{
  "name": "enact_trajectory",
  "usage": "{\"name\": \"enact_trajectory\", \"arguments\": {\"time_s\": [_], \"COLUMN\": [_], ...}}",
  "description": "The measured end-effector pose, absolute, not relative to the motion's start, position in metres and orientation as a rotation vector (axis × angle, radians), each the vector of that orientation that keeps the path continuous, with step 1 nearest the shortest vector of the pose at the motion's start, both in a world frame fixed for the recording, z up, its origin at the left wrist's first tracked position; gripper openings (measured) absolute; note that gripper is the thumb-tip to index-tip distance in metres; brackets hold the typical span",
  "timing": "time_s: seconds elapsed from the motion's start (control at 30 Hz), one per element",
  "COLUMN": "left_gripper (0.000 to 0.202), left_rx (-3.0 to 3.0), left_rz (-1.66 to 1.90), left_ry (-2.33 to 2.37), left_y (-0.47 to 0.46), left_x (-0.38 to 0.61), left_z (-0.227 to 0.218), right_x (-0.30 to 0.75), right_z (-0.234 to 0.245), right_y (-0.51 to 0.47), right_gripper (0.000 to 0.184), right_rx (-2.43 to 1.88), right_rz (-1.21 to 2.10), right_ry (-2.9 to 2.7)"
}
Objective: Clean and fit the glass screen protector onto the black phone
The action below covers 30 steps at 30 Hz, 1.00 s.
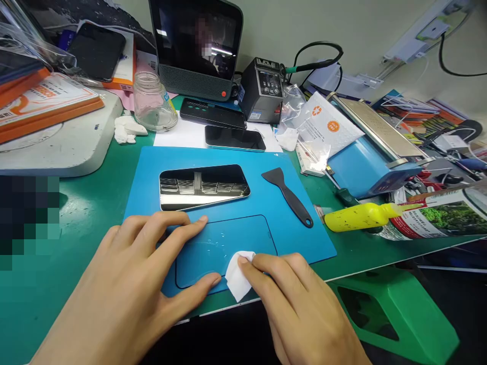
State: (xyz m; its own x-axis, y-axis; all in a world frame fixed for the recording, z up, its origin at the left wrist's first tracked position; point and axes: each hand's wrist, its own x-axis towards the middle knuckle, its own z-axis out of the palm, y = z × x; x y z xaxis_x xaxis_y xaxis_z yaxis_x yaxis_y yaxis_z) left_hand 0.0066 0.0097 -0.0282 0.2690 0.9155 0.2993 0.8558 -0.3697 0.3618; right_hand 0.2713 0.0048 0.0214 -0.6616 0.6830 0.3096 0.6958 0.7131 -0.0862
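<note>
A clear phone screen glass (215,243) with a thin black border lies flat on the blue mat (140,177), with small droplets or specks on it. My left hand (140,268) holds it at the left end, forefinger at the far edge and thumb at the near edge. Pinched in my right hand (297,299) is a white wipe (238,281), which rests against the glass's near edge. Just beyond the glass lies a phone (203,187) with a dark, reflective face. To its right is a black plastic scraper (287,195).
A yellow squeeze bottle (355,217) lies right of the mat. Behind stand a glass jar (152,104), a smart display (196,50) and a black control box (262,91). Another phone (235,138) lies on white paper. A green stool (399,309) is below the table edge.
</note>
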Motion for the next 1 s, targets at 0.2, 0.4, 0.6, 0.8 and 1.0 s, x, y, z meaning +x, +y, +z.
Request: {"name": "enact_trajectory", "arguments": {"time_s": [0.2,0.4,0.6,0.8,1.0], "left_gripper": [0.057,0.056,0.054,0.054,0.064], "left_rx": [2.429,2.436,2.464,2.498,2.500], "left_rz": [0.734,0.760,0.767,0.772,0.734], "left_ry": [1.670,1.653,1.673,1.666,1.616], "left_y": [0.010,0.012,0.011,0.016,0.009], "left_x": [0.006,0.009,0.009,0.010,-0.004], "left_z": [-0.027,-0.025,-0.024,-0.028,-0.030], "right_x": [0.261,0.244,0.247,0.254,0.249], "right_z": [0.033,0.020,0.014,0.016,0.022], "right_y": [0.036,0.054,0.030,0.008,0.029], "right_gripper": [0.027,0.027,0.032,0.036,0.028], "right_rx": [-1.126,-1.071,-1.047,-1.024,-1.136], "right_rz": [-0.052,-0.054,-0.031,-0.007,-0.026], "right_ry": [-2.452,-2.515,-2.541,-2.560,-2.383]}}
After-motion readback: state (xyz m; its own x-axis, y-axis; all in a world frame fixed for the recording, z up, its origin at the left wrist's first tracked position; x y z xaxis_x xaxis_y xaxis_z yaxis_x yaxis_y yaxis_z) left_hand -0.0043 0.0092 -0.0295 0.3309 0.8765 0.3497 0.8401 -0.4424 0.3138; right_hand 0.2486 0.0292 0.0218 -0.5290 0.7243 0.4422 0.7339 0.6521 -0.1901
